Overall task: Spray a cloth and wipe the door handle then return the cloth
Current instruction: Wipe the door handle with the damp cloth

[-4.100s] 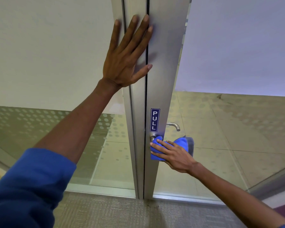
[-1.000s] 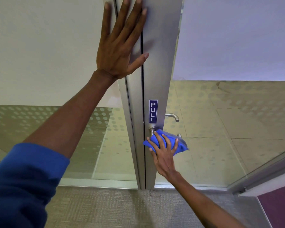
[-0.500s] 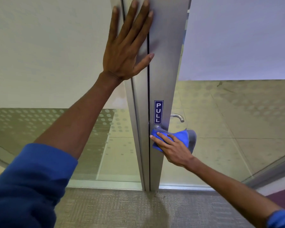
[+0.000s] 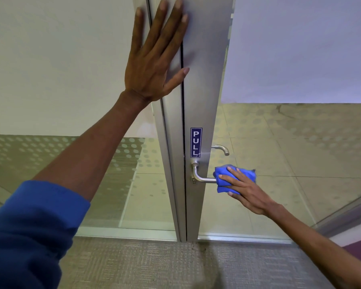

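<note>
1. Cloth sits bunched over the outer end of the door handle, so rubbing lands on the part people grip; the bend near the frame shows bare.
2. Our right hand is clamped on that cloth, fingers spread across it to press the fabric round the lever.
3. Our left hand lies flat and open on the door frame, holding nothing; we judge it steadies the door against the wiping push.
4. We judge wiping is under way; returning the cloth remains.
</note>
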Available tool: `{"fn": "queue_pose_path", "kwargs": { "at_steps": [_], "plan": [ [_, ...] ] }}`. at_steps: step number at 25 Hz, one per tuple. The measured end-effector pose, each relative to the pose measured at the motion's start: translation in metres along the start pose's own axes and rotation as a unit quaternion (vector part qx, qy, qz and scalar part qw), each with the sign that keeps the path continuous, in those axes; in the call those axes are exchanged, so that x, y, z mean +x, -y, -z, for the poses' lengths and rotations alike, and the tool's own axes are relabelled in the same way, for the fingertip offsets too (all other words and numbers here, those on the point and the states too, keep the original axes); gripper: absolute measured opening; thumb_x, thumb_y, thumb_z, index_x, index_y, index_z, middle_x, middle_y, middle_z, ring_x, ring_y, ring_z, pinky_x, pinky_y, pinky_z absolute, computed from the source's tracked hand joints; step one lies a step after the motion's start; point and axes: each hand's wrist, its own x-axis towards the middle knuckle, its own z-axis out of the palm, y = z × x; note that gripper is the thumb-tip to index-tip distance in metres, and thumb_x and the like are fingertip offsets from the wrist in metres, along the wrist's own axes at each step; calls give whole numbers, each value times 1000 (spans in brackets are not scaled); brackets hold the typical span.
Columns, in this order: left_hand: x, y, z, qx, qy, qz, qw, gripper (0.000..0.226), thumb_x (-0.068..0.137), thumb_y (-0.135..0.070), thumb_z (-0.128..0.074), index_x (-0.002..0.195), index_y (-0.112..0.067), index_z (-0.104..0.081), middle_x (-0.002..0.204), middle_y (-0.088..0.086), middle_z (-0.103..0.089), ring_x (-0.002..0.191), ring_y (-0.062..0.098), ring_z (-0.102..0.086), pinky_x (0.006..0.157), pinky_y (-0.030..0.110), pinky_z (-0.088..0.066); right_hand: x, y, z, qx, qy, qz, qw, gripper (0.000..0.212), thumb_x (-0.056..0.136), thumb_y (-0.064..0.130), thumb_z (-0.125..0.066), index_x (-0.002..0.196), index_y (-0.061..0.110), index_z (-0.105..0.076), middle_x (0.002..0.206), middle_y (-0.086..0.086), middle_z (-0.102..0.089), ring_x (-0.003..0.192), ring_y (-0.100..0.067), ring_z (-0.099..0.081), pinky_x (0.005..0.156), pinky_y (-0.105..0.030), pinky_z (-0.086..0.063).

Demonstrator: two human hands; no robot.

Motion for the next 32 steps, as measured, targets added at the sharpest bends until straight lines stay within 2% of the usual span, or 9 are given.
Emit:
{"fn": "queue_pose_path", "kwargs": {
  "at_steps": [2, 4, 8, 12, 14, 17, 20, 26, 32],
  "plan": [
    [0, -1, 2, 0, 3, 3, 1000, 75, 103, -58, -39, 160, -8, -34, 162, 18, -44, 151, 40, -38, 122, 66, -25, -7, 24, -18, 136, -88, -93, 982, 44, 108, 39, -41, 150, 30, -49, 165, 16, -34, 159, -14, -10, 125, -32, -22],
    [0, -1, 3, 3, 3, 4, 1000, 75, 103, -58, -39, 159, -8, -36, 162, 17, -45, 150, 40, -40, 120, 67, -28, -4, 62, -43, 292, -204, -200, 913, 46, 105, 39, -47, 150, 35, -50, 165, 13, -34, 158, -11, -15, 124, -28, -23],
    [-1, -2, 5, 10, -6, 5, 1000, 74, 103, -59, -42, 157, -8, -41, 159, 16, -49, 147, 39, -47, 117, 67, -34, 34, 131, -69, 533, -384, -301, 691, 53, 105, 40, -47, 156, 43, -32, 160, 24, -38, 148, -2, -38, 111, -15, -39],
    [-1, -3, 4, 10, -9, 9, 1000, 74, 104, -61, -41, 156, -9, -43, 159, 13, -50, 146, 36, -49, 116, 64, -37, 80, 161, -66, 659, -525, -300, 448, 51, 109, 38, -40, 159, 26, -35, 154, 7, -53, 141, -17, -51, 114, -35, -43],
    [-2, -1, 4, 5, -7, 10, 1000, 74, 104, -61, -40, 156, -9, -43, 159, 13, -50, 147, 36, -48, 117, 64, -37, 96, 179, -67, 687, -539, -314, 373, 49, 110, 42, -36, 150, 18, -49, 130, -3, -73, 117, -23, -71, 95, -37, -59],
    [-2, 0, 4, -7, -7, 4, 1000, 75, 104, -62, -40, 157, -9, -42, 160, 14, -48, 148, 36, -47, 118, 65, -35, 110, 200, -74, 724, -511, -310, 343, 54, 110, 48, -29, 112, 23, -77, 95, -3, -82, 84, -19, -80, 67, -29, -63],
    [0, 1, 3, -14, -3, -1, 1000, 77, 103, -63, -39, 158, -9, -39, 161, 14, -47, 148, 37, -45, 118, 65, -34, 114, 212, -79, 768, -442, -296, 357, 58, 107, 55, -30, 117, 12, -68, 93, -12, -81, 81, -28, -79, 65, -35, -63],
    [2, 2, 6, -48, 19, -14, 999, 85, 102, -68, -34, 161, -8, -29, 166, 16, -38, 153, 38, -36, 123, 66, -24, 84, 213, -69, 800, -360, -297, 376, 67, 104, 61, -32, 113, 10, -73, 96, -18, -79, 83, -31, -77, 68, -41, -64],
    [3, 9, 18, -111, 79, -59, 989, 90, 101, -70, -35, 165, -10, -16, 172, 15, -22, 159, 38, -19, 127, 65, -8, 48, 220, -34, 785, -294, -382, 390, 76, 93, 67, -52, 136, 5, -63, 122, -27, -67, 109, -42, -65, 102, -54, -47]
  ]
}}
